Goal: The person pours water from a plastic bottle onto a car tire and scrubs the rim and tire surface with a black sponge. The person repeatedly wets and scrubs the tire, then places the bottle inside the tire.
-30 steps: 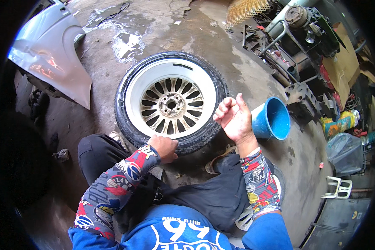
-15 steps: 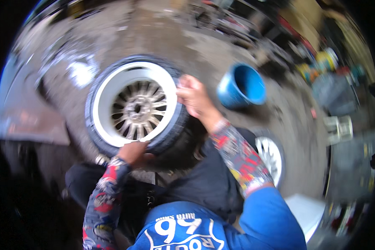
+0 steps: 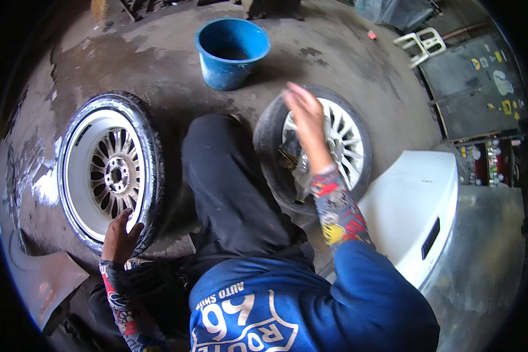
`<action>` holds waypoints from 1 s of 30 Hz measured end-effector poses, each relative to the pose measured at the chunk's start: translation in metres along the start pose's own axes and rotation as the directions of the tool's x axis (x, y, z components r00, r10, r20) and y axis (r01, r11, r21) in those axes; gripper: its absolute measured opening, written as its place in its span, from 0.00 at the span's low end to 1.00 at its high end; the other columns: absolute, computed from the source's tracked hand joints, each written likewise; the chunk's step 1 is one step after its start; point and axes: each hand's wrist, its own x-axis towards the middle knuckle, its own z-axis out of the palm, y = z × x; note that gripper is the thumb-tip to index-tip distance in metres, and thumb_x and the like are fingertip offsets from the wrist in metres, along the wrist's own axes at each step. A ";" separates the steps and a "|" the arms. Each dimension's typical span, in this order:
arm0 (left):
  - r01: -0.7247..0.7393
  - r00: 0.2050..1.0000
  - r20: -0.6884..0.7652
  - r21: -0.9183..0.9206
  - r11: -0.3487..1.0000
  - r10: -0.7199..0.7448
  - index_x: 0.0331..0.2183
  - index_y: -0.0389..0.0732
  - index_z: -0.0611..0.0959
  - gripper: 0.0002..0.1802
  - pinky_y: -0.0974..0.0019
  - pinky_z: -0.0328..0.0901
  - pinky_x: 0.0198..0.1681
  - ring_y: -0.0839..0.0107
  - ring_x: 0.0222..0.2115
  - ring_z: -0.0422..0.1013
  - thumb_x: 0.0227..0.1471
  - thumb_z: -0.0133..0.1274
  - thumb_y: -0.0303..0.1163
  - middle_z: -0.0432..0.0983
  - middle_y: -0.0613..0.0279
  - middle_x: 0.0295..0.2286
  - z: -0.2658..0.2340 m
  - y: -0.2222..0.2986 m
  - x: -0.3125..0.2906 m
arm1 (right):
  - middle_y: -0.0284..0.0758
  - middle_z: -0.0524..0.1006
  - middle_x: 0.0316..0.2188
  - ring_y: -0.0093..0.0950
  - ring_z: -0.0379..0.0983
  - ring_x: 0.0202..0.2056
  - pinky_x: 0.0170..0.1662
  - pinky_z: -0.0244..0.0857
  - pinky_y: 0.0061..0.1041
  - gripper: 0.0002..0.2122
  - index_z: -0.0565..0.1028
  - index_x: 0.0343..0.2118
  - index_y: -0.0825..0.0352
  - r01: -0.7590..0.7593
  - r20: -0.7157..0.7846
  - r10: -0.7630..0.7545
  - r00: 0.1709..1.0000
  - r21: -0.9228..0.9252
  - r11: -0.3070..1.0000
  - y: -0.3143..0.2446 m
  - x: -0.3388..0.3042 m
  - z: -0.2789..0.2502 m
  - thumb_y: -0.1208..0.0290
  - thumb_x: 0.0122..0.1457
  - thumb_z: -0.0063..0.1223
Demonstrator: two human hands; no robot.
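A silver multi-spoke wheel with a black tyre point(image 3: 152, 152) is at the left, its hollow inner side facing up. At its near edge is my left hand point(image 3: 121, 239), fingers and thumb apart, overlapping the tyre and rim; whether it presses on them I cannot tell. My right hand point(image 3: 308, 117) is stretched out, empty, over a second wheel point(image 3: 352, 141) with light spokes on the right. On that wheel lies a small heap of dark and clear plastic-like items point(image 3: 293, 161), partly hidden by my forearm.
A blue bucket point(image 3: 229, 73) with dark contents stands ahead. A white car panel point(image 3: 405, 205) lies at the right, near a dark cabinet with stickers point(image 3: 475, 88) and a white plastic stool point(image 3: 421, 46). Another curved panel point(image 3: 44, 278) is at the lower left. The floor is wet in patches.
My right hand has left the first wheel's rim and moved over to the second wheel. My left hand has stayed at the first wheel's near edge. The view has swung to the right.
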 end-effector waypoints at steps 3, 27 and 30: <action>0.008 0.994 -0.108 -0.148 0.989 -0.024 0.50 0.33 0.79 0.21 0.55 0.72 0.47 0.48 0.44 0.78 0.55 0.60 0.29 0.80 0.42 0.43 0.001 0.005 0.003 | 0.48 0.73 0.56 0.40 0.70 0.55 0.61 0.61 0.36 0.37 0.73 0.56 0.72 -0.252 -0.256 0.231 0.939 -0.053 0.966 0.085 -0.033 -0.073 0.51 0.49 0.74; -0.364 0.909 -0.380 -0.531 -0.765 -0.169 0.26 0.44 0.67 0.38 0.69 0.56 0.26 0.71 0.23 0.58 0.61 0.36 0.73 0.61 0.63 0.25 -0.074 -0.008 -0.021 | 0.39 0.67 0.56 0.43 0.67 0.54 0.52 0.65 0.50 0.38 0.67 0.60 0.58 -0.384 -0.086 0.446 0.891 0.382 0.841 -0.015 0.001 -0.102 0.40 0.51 0.63; -0.325 0.910 -0.392 -0.482 -0.813 -0.131 0.25 0.44 0.67 0.39 0.69 0.56 0.25 0.71 0.23 0.57 0.61 0.34 0.74 0.61 0.63 0.25 -0.077 -0.006 -0.024 | 0.38 0.69 0.47 0.43 0.70 0.48 0.45 0.69 0.46 0.36 0.68 0.56 0.59 -0.314 -0.003 0.342 0.940 0.388 0.866 -0.093 0.040 -0.047 0.38 0.51 0.63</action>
